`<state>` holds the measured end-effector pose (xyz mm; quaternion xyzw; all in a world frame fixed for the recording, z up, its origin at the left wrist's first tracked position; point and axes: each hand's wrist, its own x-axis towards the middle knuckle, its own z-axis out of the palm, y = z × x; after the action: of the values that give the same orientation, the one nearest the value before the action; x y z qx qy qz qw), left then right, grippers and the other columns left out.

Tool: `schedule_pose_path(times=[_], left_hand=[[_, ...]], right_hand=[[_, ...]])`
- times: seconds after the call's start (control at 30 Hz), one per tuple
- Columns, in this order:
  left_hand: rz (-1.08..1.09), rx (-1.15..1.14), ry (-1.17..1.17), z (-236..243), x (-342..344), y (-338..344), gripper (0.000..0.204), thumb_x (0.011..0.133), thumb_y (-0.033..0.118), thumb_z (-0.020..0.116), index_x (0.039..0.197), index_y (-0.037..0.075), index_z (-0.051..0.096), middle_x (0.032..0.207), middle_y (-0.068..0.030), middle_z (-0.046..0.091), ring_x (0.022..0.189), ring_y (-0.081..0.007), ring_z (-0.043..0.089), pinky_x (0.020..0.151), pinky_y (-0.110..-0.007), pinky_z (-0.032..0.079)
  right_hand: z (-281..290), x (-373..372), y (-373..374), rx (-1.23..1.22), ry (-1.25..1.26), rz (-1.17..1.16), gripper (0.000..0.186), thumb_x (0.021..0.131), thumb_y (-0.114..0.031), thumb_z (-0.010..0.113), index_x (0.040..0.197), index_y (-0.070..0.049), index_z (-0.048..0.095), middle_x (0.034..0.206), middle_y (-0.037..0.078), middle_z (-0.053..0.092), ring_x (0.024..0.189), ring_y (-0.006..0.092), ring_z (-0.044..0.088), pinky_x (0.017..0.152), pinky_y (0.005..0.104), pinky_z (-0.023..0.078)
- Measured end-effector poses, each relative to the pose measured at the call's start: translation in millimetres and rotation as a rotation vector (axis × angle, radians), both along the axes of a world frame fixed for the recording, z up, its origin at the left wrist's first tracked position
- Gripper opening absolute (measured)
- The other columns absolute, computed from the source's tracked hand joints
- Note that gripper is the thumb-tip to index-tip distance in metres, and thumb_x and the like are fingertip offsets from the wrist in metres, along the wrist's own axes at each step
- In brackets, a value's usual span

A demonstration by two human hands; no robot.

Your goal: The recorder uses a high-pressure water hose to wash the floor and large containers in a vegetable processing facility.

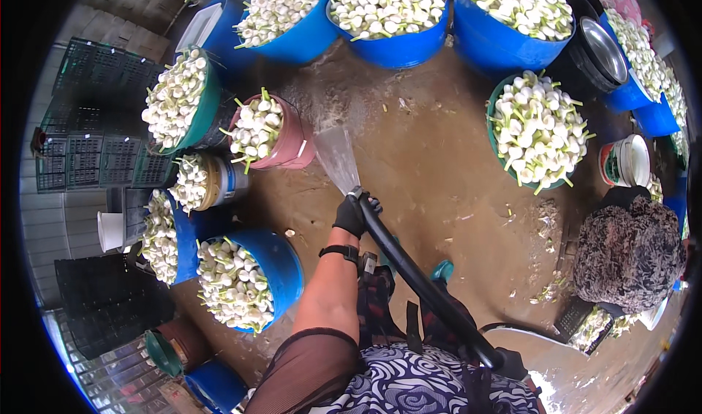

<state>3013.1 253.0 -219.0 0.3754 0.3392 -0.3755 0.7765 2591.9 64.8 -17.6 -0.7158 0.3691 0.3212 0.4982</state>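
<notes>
A thick black hose (420,279) runs slantwise across my front. My left hand (353,215), in a black fingerless glove, is closed round it near its front end. At my right hip my right hand (510,363), in a dark glove, grips its lower part; those fingers are partly hidden. From the front end a fan of water (338,156) sprays onto the wet brown floor. The spray lands close beside a pink bucket (296,140), which is heaped with white bulbs (257,130) with short green stems.
Blue tubs (398,47) full of bulbs line the far side. A green tub (493,99) stands right of the middle, a blue barrel (281,271) at near left. Dark crates (102,158) stack along the left wall. A person (629,253) in patterned clothing bends at right, near a white bucket (635,162).
</notes>
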Motion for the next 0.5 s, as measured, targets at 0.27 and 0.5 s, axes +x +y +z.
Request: schedule_pose_path(times=[0.27, 0.5], left_hand=[[0.046, -0.053, -0.171, 27.5, 60.4, -13.8, 0.027, 0.082, 0.025, 0.051, 0.086, -0.001, 0.045, 0.068, -0.0111, 0.049, 0.061, -0.0234, 0.052, 0.06, -0.037, 0.048], [0.097, -0.059, -0.248, 49.9, 92.8, -14.1, 0.027, 0.081, 0.026, 0.053, 0.085, 0.001, 0.046, 0.065, -0.0086, 0.049, 0.058, -0.022, 0.051, 0.058, -0.036, 0.047]], right_hand=[[-36.8, 18.0, -16.6, -0.018, -0.176, -0.024, 0.04, 0.048, -0.017, 0.078, 0.077, -0.003, 0.056, 0.061, 0.004, 0.057, 0.05, 0.0112, 0.052, 0.048, 0.0271, 0.044], [-17.7, 58.3, -14.2, -0.065, -0.194, -0.097, 0.035, 0.048, -0.012, 0.076, 0.074, -0.002, 0.056, 0.057, 0.005, 0.057, 0.049, 0.011, 0.054, 0.046, 0.0271, 0.045]])
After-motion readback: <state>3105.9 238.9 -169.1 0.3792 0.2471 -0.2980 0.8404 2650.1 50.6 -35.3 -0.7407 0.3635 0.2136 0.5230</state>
